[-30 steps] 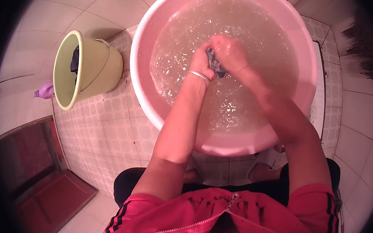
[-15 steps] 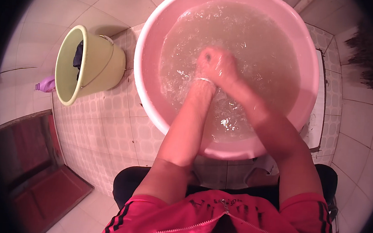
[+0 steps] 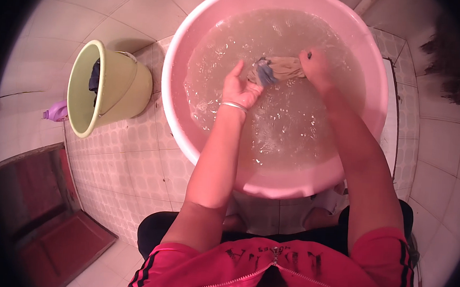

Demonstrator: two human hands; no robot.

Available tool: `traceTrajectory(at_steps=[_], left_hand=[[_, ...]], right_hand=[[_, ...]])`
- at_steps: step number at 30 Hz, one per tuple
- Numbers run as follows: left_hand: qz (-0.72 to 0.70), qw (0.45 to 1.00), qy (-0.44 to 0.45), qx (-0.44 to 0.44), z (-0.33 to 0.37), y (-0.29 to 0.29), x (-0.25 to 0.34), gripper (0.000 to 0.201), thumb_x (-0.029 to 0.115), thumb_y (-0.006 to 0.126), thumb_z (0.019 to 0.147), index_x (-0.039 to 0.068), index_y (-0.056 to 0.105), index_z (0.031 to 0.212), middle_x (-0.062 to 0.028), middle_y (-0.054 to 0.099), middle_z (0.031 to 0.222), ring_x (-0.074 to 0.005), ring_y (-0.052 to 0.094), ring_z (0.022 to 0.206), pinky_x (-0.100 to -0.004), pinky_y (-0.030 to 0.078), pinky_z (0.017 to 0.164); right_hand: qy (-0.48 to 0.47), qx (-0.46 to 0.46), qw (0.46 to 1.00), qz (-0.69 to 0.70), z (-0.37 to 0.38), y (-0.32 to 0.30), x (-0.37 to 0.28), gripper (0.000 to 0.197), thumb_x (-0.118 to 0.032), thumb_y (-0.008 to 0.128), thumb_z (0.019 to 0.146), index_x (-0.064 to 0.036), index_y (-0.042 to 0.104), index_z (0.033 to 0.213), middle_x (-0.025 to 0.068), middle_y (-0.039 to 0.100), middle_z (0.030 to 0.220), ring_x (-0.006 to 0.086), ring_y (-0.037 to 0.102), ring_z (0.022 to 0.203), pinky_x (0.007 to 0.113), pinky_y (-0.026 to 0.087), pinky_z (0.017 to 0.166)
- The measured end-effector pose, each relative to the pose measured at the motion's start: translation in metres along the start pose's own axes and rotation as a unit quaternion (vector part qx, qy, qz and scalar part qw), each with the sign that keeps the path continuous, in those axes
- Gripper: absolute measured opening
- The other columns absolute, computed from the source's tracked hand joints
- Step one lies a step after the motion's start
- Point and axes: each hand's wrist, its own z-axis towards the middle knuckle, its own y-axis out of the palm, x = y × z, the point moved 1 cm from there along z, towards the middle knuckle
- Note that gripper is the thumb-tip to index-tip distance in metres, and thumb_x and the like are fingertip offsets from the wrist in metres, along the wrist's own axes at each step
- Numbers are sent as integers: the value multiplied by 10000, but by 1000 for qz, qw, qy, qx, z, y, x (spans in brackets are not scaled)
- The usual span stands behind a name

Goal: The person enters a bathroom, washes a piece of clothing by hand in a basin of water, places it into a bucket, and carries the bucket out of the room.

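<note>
Cloth (image 3: 278, 68), beige with a blue patch, lies stretched at the water's surface in the pink basin (image 3: 188, 141). Left hand (image 3: 239, 89) fingers clamp one end, right hand (image 3: 313, 66) fingers the other. Washing looks midway; wringing remains. Green bucket (image 3: 112, 91) holds dark clothing.

Glossy pink plastic basin (image 3: 193, 52), wet limp cloth (image 3: 276, 70), smooth green plastic bucket (image 3: 122, 92), glazed floor tiles (image 3: 123, 168)
</note>
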Motion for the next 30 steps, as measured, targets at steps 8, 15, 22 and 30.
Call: traceTrajectory(at_steps=[8,15,22,30], left_hand=[[51,979,119,-155,20,-51,6,320,364,448,933,68,568,919,-102,616,821,-242,573,754,-391,482,718],[163,984,54,47,29,-17,-54,209,255,397,905,122,537,825,-96,578,786,-229,572,764,-393,476,691],[84,996,-20,20,10,2,-25,282,267,370,923,59,558,894,-123,627,852,-288,630,760,-452,544,688],[282,940,101,164,48,-87,48,294,203,365,917,-5,545,1020,-125,602,994,-249,615,848,-379,528,710]], right_hand=[[-377,-61,916,119,-111,37,-132,221,-245,529,880,-51,608,808,140,599,845,357,553,848,415,463,742],[-145,-5,988,47,-47,40,-65,291,-283,481,880,-21,598,838,198,601,793,391,574,750,436,464,655],[-84,-62,983,151,-37,29,-46,297,-335,563,859,-41,602,848,150,630,882,283,604,824,378,458,746],[-224,-321,918,59,-32,36,-63,420,-342,622,784,-55,550,1082,125,591,929,244,582,876,382,459,769]])
